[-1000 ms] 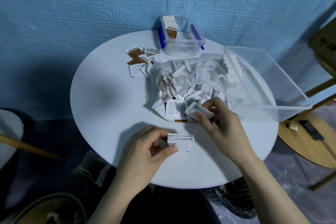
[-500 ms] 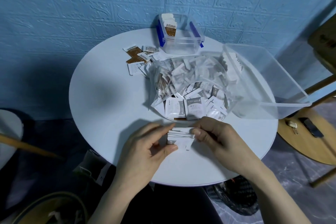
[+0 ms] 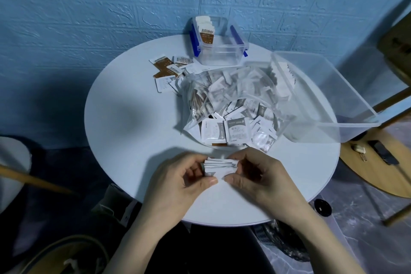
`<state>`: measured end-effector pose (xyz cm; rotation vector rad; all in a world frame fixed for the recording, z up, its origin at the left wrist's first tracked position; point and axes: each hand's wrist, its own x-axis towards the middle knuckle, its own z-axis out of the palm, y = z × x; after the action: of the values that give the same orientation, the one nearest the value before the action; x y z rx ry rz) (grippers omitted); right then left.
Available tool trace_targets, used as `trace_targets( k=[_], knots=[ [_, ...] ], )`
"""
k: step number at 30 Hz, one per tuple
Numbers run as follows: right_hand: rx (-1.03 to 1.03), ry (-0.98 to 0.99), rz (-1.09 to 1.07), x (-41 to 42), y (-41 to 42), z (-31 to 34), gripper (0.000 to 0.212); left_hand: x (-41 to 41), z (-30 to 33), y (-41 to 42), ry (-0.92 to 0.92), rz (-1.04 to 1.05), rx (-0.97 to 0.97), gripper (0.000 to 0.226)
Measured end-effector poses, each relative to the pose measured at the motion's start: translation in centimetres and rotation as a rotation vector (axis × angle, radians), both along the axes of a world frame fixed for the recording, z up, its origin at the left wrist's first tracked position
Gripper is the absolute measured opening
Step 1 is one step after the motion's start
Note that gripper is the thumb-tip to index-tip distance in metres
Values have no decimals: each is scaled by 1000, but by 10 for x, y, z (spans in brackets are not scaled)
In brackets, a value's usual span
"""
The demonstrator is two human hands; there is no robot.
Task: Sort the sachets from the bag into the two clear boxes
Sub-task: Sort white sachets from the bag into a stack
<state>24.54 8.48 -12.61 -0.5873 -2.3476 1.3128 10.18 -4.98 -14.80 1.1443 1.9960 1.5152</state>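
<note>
A round white tabletop (image 3: pixel 124 118) is seen from above, set against a blue textured wall (image 3: pixel 111 6). At its near edge, a small stack of white sachets (image 3: pixel 219 165) is held between both hands. The left hand (image 3: pixel 178 184) pinches the stack's left end, thumb below and fingers curled over the top; the right hand (image 3: pixel 260 176) pinches the right end in the same way. The sachets appear to be held edge to edge so that they can be squared into a neat bundle, probably before being carried to a box.

Just beyond the hands, a clear plastic bag (image 3: pixel 231 104) lies open toward the near side, with many sachets spilling from its mouth. The word "Sugar" can be read, upside down, on one white and grey sachet at the opening (image 3: pixel 236 132); other small print there is too fine to read.

At the far edge, a small clear box (image 3: pixel 219 53) with blue clips stands upright. A few brown and white sachets stand in its left end, presumably already sorted; the front one seems to read "taikoo", with characters before it that are not legible. A large clear box (image 3: pixel 329 100) lies tilted at the right, overhanging the tabletop, with a few white sachets against its left wall. Left of the bag, loose brown and white sachets (image 3: pixel 169 69) lie scattered, their print too blurred to read.

Most sachets remain in the bag, so the sorting looks to be at an early stage.
</note>
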Motion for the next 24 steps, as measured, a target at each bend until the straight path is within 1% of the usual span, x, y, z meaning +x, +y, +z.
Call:
trace_targets(
  k=[2, 6, 9, 11, 13, 16, 19, 21, 23, 24],
  knots=[
    [53, -17, 6, -1, 0, -1, 18, -1, 2, 1, -40, -19, -33, 41],
    [93, -34, 8, -2, -1, -3, 18, -3, 8, 3, -62, -29, -65, 40],
    [166, 7, 17, -1, -1, -4, 18, -1, 10, 2, -47, -16, -66, 36],
    [180, 49, 10, 0, -1, -5, 19, 1, 10, 2, -57, -9, -48, 34],
    [136, 98, -4, 3, 0, -3, 19, 3, 12, 4, -70, 2, -18, 33],
    [128, 167, -17, 8, 4, 5, 21, 10, 21, 15, -128, -7, 58, 26],
    [126, 192, -9, 17, 13, 16, 26, 19, 30, 31, -154, -53, 105, 32],
    [167, 184, -6, 26, 22, 27, 23, 25, 34, 42, -168, -85, 129, 31],
    [203, 154, -23, 34, 34, 41, 21, 31, 37, 54, -101, -103, 150, 31],
    [220, 140, -41, 39, 40, 50, 21, 34, 39, 61, 7, -92, 156, 32]
  ],
)
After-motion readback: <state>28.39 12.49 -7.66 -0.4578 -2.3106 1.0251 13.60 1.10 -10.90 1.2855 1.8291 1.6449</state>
